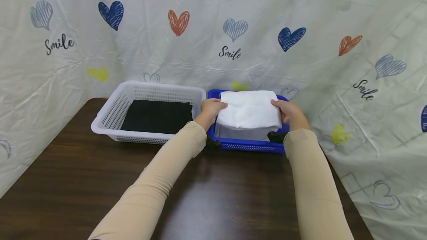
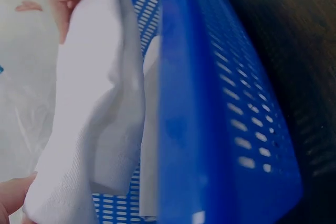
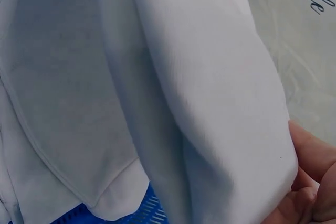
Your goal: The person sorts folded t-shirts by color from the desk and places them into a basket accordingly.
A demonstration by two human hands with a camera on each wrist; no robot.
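Note:
A folded white cloth (image 1: pixel 250 109) is held up over the blue basket (image 1: pixel 247 146). My left hand (image 1: pixel 211 109) pinches its left edge, thumb on top. At the opposite edge my right hand (image 1: pixel 288 112) grips it between thumb and fingers. In the left wrist view the cloth (image 2: pixel 100 87) hangs in folded layers beside the basket's wall (image 2: pixel 181 103). Another white cloth (image 2: pixel 150 156) lies inside that basket, partly covered by the held one. The right wrist view shows the held cloth's folds (image 3: pixel 210 77) close up.
A white basket (image 1: pixel 110 132) stands to the left, touching or close beside the blue one, with folded black cloth (image 1: pixel 158 117) in it. Both stand at the back of a dark wooden table (image 1: pixel 233 192). Behind hangs a pale curtain (image 1: pixel 200 62) printed with hearts.

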